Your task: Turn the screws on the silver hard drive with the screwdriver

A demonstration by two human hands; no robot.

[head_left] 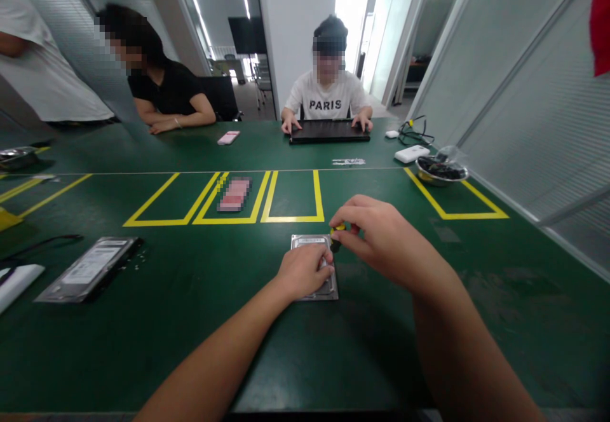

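A silver hard drive point(328, 290) lies flat on the green table, partly covered by my left hand point(305, 271). The fingers of that hand are closed against the drive near its right edge, steadying it. My right hand point(376, 228) pinches a short screwdriver point(336, 234) with a yellow and black handle, held upright over the drive's upper right edge. The screwdriver's tip is hidden, so I cannot tell whether it sits in a screw. Further left, another hard drive point(93, 269) rests with its label up, with several tiny screws point(138, 260) beside it.
Yellow tape rectangles point(293, 219) mark the table, one with a pink phone point(234, 194) in it. A metal bowl point(442, 179) of dark items stands at the right, near a white box point(412, 154) and cables. Across sits a person point(328, 95) with hands on a black laptop point(330, 131).
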